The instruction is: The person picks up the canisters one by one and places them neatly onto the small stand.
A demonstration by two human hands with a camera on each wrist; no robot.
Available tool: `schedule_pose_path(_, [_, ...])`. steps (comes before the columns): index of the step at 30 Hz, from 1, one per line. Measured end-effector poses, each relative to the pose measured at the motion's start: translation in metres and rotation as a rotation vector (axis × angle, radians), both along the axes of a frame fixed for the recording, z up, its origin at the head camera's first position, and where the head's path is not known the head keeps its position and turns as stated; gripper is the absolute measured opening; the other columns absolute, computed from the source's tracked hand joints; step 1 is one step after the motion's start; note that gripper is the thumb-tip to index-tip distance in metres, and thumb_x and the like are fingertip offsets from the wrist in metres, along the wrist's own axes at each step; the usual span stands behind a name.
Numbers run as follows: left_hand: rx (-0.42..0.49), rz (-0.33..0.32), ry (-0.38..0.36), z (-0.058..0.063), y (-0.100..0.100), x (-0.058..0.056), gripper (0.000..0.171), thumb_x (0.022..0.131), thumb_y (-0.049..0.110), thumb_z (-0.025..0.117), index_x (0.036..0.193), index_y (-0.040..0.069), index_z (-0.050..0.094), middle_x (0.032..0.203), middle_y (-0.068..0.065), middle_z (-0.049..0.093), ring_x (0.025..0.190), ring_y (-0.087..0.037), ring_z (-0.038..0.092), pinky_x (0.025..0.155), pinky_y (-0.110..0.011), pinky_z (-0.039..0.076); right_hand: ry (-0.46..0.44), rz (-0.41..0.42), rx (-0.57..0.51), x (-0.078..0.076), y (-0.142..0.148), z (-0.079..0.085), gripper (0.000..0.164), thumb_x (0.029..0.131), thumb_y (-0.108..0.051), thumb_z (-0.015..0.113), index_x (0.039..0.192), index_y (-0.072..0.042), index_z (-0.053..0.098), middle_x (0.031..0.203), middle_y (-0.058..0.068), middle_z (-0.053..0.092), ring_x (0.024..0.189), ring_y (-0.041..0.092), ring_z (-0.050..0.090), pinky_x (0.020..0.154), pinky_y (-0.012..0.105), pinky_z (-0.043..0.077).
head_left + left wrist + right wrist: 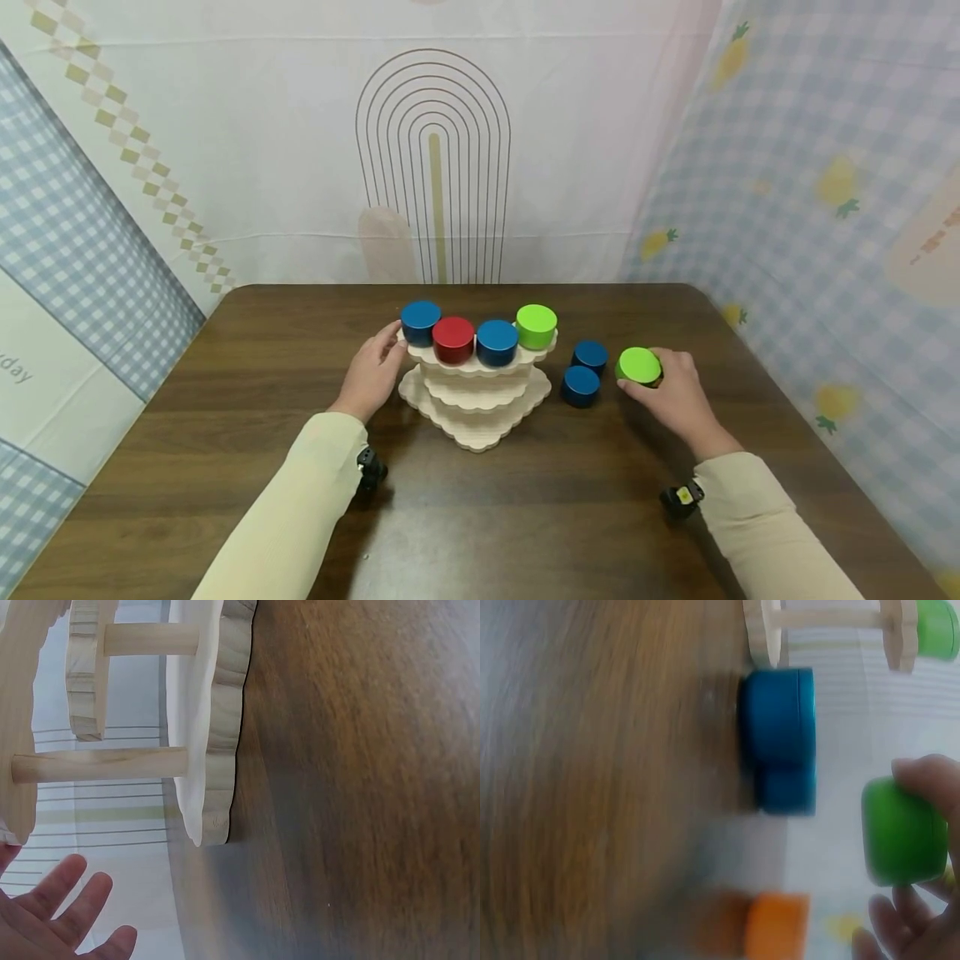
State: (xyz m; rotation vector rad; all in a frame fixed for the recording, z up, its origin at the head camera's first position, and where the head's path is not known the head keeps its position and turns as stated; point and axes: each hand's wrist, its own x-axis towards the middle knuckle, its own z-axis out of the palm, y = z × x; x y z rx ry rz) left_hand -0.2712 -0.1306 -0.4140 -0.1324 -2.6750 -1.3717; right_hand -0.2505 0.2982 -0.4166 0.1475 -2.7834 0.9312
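A pale wooden tiered stand (477, 427) with scalloped edges carries a row of round tins on its top tier: a blue tin (421, 323), a red tin (453, 341), a second blue tin (497, 343) and a green tin (536, 327). My left hand (370, 375) is at the top tier's left end, fingertips touching its edge; the other fingers (79, 909) extend loosely. Over to the right, my right hand (678, 396) holds another green tin (904, 832) between thumb and fingers, raised above the table.
Two more blue tins (581, 387) stand close together between the stand and my right hand. An orange tin (776, 927) shows low in the right wrist view, hidden in the head view. Patterned cloth (285, 150) hangs behind the brown wooden table (510, 533).
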Motion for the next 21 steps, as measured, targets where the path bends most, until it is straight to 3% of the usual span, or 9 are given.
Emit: schedule_pose_path(21, [0.008,0.039,0.023,0.000,0.005,0.002,0.049,0.104,0.032,0.039,0.148,0.011,0.039,0.133,-0.021,0.052,0.124,-0.036,0.048,0.104,-0.052,0.038,-0.086,0.086,-0.026,0.003,-0.063,0.004,0.072,0.082,-0.029,0.076,0.136,0.005,0.043,0.127,0.023,0.039,0.109,0.037,0.047,0.093,0.055,0.042])
